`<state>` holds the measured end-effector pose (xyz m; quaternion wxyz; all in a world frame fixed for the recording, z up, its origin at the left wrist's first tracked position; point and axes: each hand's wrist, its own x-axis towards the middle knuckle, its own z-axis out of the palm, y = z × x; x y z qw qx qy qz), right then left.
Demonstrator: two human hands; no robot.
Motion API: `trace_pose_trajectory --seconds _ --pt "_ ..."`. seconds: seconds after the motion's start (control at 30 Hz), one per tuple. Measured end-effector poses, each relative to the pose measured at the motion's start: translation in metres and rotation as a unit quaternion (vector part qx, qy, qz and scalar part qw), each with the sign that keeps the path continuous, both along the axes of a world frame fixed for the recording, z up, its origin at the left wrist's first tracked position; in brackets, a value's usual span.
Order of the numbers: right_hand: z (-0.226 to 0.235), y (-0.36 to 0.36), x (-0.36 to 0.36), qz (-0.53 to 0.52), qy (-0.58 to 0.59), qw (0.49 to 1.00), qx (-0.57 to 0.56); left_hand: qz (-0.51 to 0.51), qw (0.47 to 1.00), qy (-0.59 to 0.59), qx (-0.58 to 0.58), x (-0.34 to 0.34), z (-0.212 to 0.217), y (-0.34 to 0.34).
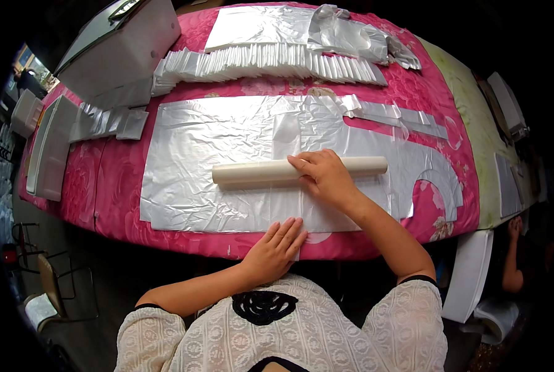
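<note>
A stack of thin silvery-white plastic sheets (190, 142) lies spread on the table, with curved cutouts and strap-like ends at the right. Across its middle rests a cream-white cylindrical rod (252, 172), lying roughly left to right. My right hand (328, 178) is closed over the rod right of its centre, thumb on the near side. Flat on the near edge of the sheets, my left hand (276, 247) has its fingers stretched out and holds nothing. A narrow folded plastic strip (285, 137) lies on the sheets just beyond the rod.
A pink floral cloth (125, 198) covers the table. Beyond the sheets stand a long row of folded plastic pieces (258, 61) and another plastic stack (258, 25). White boxes (113, 56) occupy the left side. At far right, another person's hand (515, 227) shows.
</note>
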<state>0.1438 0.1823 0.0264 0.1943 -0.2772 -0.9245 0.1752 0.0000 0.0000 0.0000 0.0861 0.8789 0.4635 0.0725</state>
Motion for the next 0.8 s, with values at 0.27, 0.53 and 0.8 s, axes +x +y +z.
trace_pose_trajectory --seconds 0.27,0.53,0.8 --pt "-0.017 0.101 -0.036 -0.108 0.045 0.989 0.093 -0.043 0.997 0.037 0.050 -0.008 -0.003 0.000" --pt "0.000 -0.006 -0.004 0.065 0.093 0.992 -0.059 -0.103 0.982 -0.156 0.006 -0.046 -0.002 -0.001" --pt "-0.004 -0.055 0.012 0.133 0.046 0.989 -0.042 -0.146 0.964 -0.223 0.021 -0.060 -0.004 0.008"
